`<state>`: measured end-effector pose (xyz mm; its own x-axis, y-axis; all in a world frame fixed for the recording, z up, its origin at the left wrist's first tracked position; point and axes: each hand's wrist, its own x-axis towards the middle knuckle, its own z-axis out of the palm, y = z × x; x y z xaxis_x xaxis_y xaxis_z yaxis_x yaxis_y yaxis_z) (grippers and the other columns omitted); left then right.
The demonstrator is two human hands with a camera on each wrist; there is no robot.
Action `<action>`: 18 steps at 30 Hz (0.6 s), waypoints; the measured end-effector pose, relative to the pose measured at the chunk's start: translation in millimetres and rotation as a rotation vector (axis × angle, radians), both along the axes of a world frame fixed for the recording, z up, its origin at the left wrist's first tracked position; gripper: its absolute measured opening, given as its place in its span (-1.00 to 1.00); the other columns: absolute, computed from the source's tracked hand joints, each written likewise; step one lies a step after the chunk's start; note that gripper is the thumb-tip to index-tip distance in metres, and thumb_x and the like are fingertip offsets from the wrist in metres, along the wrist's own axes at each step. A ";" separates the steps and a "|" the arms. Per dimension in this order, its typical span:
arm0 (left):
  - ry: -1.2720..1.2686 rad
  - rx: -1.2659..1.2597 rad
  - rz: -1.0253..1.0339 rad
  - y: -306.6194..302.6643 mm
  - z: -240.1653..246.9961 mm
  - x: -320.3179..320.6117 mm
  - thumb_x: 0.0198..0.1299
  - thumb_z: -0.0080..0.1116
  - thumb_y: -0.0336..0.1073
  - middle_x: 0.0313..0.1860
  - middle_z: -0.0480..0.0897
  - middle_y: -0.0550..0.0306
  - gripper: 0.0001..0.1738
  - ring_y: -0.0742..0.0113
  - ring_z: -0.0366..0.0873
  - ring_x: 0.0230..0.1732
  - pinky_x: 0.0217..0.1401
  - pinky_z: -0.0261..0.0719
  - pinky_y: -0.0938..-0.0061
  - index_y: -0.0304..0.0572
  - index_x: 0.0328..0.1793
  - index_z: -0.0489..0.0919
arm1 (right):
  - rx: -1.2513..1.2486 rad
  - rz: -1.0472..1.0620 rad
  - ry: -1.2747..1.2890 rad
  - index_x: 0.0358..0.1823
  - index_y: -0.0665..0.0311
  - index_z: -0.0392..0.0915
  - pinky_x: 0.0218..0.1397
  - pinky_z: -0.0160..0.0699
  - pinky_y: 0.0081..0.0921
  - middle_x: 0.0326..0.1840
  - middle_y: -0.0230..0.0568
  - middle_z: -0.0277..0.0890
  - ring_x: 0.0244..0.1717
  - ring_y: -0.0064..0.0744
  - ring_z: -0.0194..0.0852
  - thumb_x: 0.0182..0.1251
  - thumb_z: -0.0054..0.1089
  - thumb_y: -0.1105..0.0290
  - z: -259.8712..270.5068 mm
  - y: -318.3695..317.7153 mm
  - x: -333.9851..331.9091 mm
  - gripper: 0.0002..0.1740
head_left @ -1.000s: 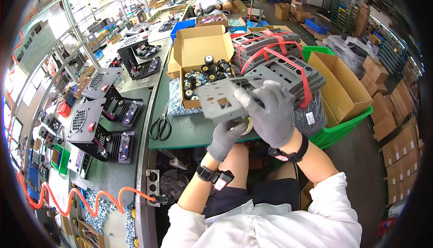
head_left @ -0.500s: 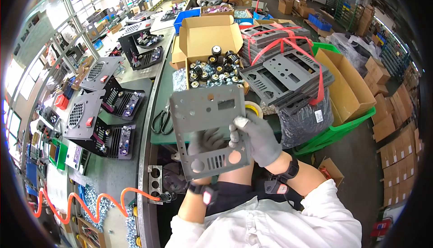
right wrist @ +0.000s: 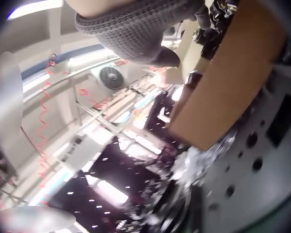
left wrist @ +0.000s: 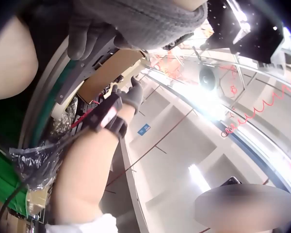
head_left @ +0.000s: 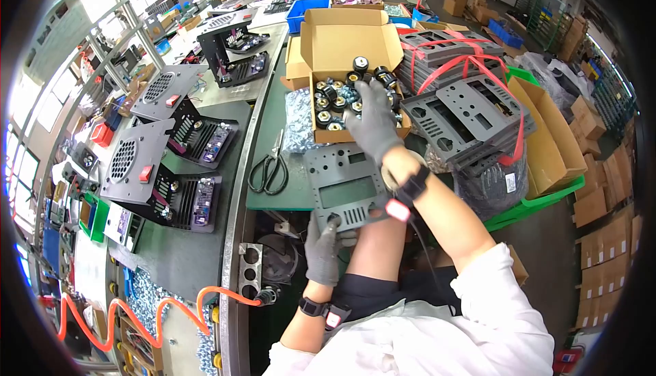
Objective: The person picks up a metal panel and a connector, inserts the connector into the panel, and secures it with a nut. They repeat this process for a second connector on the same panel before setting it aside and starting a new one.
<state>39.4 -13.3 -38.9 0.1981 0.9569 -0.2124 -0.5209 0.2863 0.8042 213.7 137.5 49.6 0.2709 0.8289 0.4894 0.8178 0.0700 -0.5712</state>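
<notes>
Grey panel (head_left: 342, 191); grey-gloved left hand (head_left: 321, 246), right hand (head_left: 372, 126); brown box (head_left: 348, 37); black knobs (head_left: 360, 63); red straps (head_left: 451, 65).

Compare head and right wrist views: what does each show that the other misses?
Head only: the left hand gripping the near edge of the panel, the scissors and the strapped stack. Right wrist only: a fan overhead. Both: the right hand over the knobs in the box, with the panel beside the box. Neither shows whether it grips a knob.
</notes>
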 end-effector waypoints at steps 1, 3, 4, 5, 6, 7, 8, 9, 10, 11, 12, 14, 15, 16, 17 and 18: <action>-0.030 -0.003 -0.012 -1.1 -7.4 0.4 0.34 0.04 -0.34 -0.01 0.55 -0.07 -0.41 0.20 0.65 -0.27 -0.26 0.69 0.38 -0.27 0.46 0.19 | -0.029 -0.084 -0.036 0.34 0.22 0.25 0.43 0.29 -0.09 0.45 0.20 0.05 0.44 0.20 0.09 0.14 0.30 0.33 2.6 22.0 0.6 -0.29; 0.019 -0.055 -0.020 -2.4 -14.7 2.2 0.33 0.11 -0.30 -0.04 0.60 -0.11 -0.41 0.23 0.64 -0.28 -0.23 0.65 0.40 -0.28 0.43 0.22 | -0.049 -0.236 -0.072 0.36 0.25 0.20 0.40 0.31 -0.06 0.45 0.23 0.04 0.44 0.20 0.10 0.19 0.26 0.25 4.5 59.3 8.9 -0.28; 0.021 -0.046 -0.030 -3.7 -15.1 0.6 0.33 0.10 -0.30 -0.04 0.60 -0.11 -0.42 0.25 0.64 -0.29 -0.21 0.65 0.42 -0.29 0.43 0.23 | -0.034 -0.300 -0.106 0.38 0.24 0.19 0.39 0.32 -0.06 0.45 0.22 0.06 0.43 0.18 0.12 0.21 0.24 0.21 1.5 77.4 13.6 -0.27; 0.024 -0.037 -0.042 -3.5 -11.6 -1.5 0.33 0.09 -0.30 -0.04 0.60 -0.10 -0.42 0.28 0.63 -0.30 -0.19 0.64 0.43 -0.29 0.42 0.24 | -0.021 -0.367 -0.139 0.40 0.23 0.19 0.38 0.32 -0.05 0.45 0.22 0.07 0.42 0.16 0.14 0.23 0.22 0.17 1.0 91.2 15.9 -0.26; 0.086 -0.045 -0.047 -4.4 -3.9 -3.3 0.34 0.06 -0.29 0.01 0.58 -0.07 -0.42 0.33 0.62 -0.29 -0.18 0.63 0.47 -0.29 0.44 0.23 | -0.060 -0.362 -0.154 0.42 0.20 0.18 0.36 0.33 -0.04 0.44 0.21 0.08 0.41 0.15 0.16 0.25 0.21 0.14 -0.7 102.3 20.4 -0.25; 0.097 -0.026 -0.055 -5.0 -2.9 -5.2 0.34 0.05 -0.26 0.06 0.56 -0.04 -0.38 0.35 0.61 -0.25 -0.15 0.62 0.48 -0.30 0.48 0.20 | -0.101 -0.358 -0.169 0.44 0.17 0.16 0.34 0.34 -0.04 0.44 0.20 0.09 0.39 0.13 0.18 0.26 0.19 0.11 0.5 109.8 22.9 -0.24; 0.101 -0.020 -0.065 -4.2 -1.1 -6.7 0.34 0.05 -0.25 0.07 0.56 -0.03 -0.36 0.35 0.61 -0.22 -0.14 0.62 0.48 -0.31 0.48 0.20 | -0.141 -0.336 -0.180 0.43 0.06 0.22 0.35 0.32 -0.04 0.41 0.12 0.16 0.38 0.12 0.20 0.22 0.23 0.11 0.6 117.3 23.4 -0.26; 0.105 -0.014 -0.075 -3.1 -0.4 -8.0 0.33 0.06 -0.24 0.08 0.55 -0.02 -0.34 0.35 0.60 -0.20 -0.12 0.61 0.48 -0.33 0.49 0.19 | -0.140 -0.329 -0.177 0.43 0.06 0.22 0.35 0.32 -0.04 0.41 0.12 0.16 0.38 0.12 0.20 0.22 0.23 0.11 -1.9 120.1 24.9 -0.26; 0.108 -0.012 -0.068 -2.3 -2.8 -9.1 0.33 0.06 -0.24 0.08 0.55 -0.02 -0.34 0.35 0.60 -0.20 -0.12 0.61 0.48 -0.33 0.49 0.19 | -0.216 -0.300 -0.276 0.40 0.02 0.26 0.35 0.33 -0.05 0.38 0.07 0.19 0.37 0.11 0.23 0.20 0.25 0.11 5.2 114.9 22.2 -0.28; 0.104 -0.011 -0.069 -3.1 -6.8 -10.4 0.33 0.06 -0.23 0.08 0.55 -0.02 -0.34 0.35 0.60 -0.19 -0.11 0.61 0.47 -0.34 0.49 0.19 | -0.293 -0.270 -0.376 0.38 -0.03 0.31 0.35 0.34 -0.06 0.36 0.03 0.22 0.36 0.10 0.25 0.18 0.27 0.11 9.6 111.9 19.9 -0.30; 0.097 -0.010 -0.071 -3.3 -9.1 -11.9 0.33 0.05 -0.22 0.08 0.55 -0.01 -0.33 0.35 0.60 -0.18 -0.10 0.61 0.47 -0.36 0.49 0.19 | -0.283 -0.253 -0.320 0.30 -0.08 0.38 0.29 0.43 -0.07 0.30 -0.03 0.27 0.29 0.08 0.36 0.11 0.33 0.13 9.5 113.0 20.2 -0.34; 0.089 -0.010 -0.068 -2.6 -3.2 -12.1 0.33 0.04 -0.22 0.08 0.56 -0.01 -0.34 0.35 0.60 -0.18 -0.10 0.61 0.46 -0.36 0.48 0.19 | -0.325 -0.206 -0.301 0.28 -0.09 0.39 0.25 0.47 -0.08 0.28 -0.04 0.27 0.25 0.06 0.41 0.08 0.35 0.15 14.5 110.7 23.6 -0.34; 0.082 -0.013 -0.070 -2.8 -1.0 -10.4 0.34 0.04 -0.22 0.08 0.56 -0.01 -0.35 0.34 0.61 -0.18 -0.10 0.61 0.46 -0.37 0.48 0.20 | -0.371 -0.164 -0.280 0.26 -0.10 0.40 0.21 0.50 -0.10 0.27 -0.04 0.28 0.21 0.04 0.46 0.06 0.37 0.16 16.0 108.7 24.5 -0.34; 0.075 -0.017 -0.068 -2.9 -1.6 -8.3 0.34 0.04 -0.22 0.08 0.56 -0.01 -0.35 0.34 0.61 -0.18 -0.10 0.61 0.46 -0.37 0.48 0.20 | -0.336 -0.182 -0.244 0.20 -0.08 0.42 0.16 0.54 -0.14 0.23 -0.07 0.30 0.15 0.00 0.51 0.03 0.38 0.19 14.7 106.3 23.9 -0.38; 0.093 -0.014 -0.054 -1.5 -2.6 -6.5 0.34 0.02 -0.23 0.07 0.57 -0.01 -0.36 0.34 0.61 -0.17 -0.10 0.60 0.46 -0.38 0.48 0.21 | -0.337 -0.180 -0.249 0.20 -0.08 0.42 0.16 0.54 -0.14 0.23 -0.07 0.30 0.15 0.00 0.51 0.03 0.38 0.19 10.8 107.9 27.0 -0.38; 0.114 -0.010 -0.040 0.1 -2.4 -5.6 0.35 0.01 -0.24 0.07 0.58 -0.01 -0.37 0.33 0.61 -0.17 -0.10 0.60 0.46 -0.38 0.47 0.21 | -0.158 -0.126 -0.177 0.17 -0.05 0.43 0.14 0.56 -0.17 0.21 -0.08 0.32 0.11 -0.02 0.53 0.04 0.37 0.20 3.7 111.3 32.3 -0.41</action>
